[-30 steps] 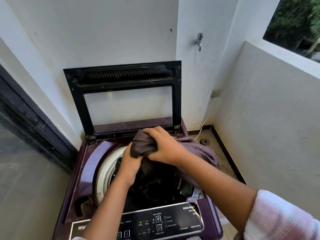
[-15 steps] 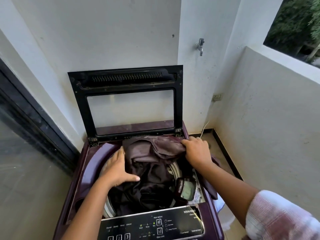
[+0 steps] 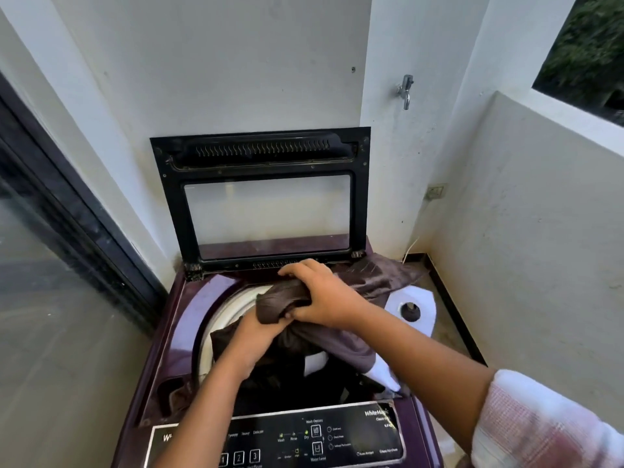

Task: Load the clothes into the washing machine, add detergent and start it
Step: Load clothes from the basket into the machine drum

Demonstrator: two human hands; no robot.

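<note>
Brown garment [image 3: 381, 275] draped over washing machine [image 3: 189, 309] top

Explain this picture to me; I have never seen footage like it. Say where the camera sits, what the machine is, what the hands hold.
One camera sits on a person's head, looking forward and down, so the two bare arms are the wearer's own. Below is a purple top-loading washing machine, its glass lid raised upright, its control panel nearest the camera. The right hand and left hand both grip a bunched brown garment over the drum, where dark clothes already lie.
</note>
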